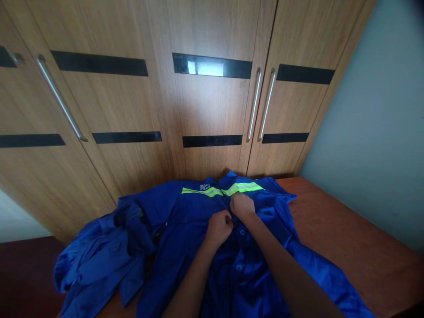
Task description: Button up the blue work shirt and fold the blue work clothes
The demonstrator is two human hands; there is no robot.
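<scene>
A blue work jacket (195, 216) lies spread out, front side up, with a yellow-green and silver reflective stripe (245, 187) across its chest. White lettering (205, 187) shows above the stripe on the left. My left hand (220, 227) is closed on the jacket's front edge, a little below the stripe. Just above and to the right, my right hand (243, 206) also grips the front edge, close to the stripe. Below my hands, blue buttons (239, 267) run down the front. What exactly lies between my fingers is hidden.
A crumpled blue garment (109, 251) lies at the left, next to the jacket. Both rest on a reddish-brown surface (334, 229). Behind stands a wooden wardrobe (212, 106) with black strips and metal handles (254, 106). A pale wall (374, 119) bounds the right side.
</scene>
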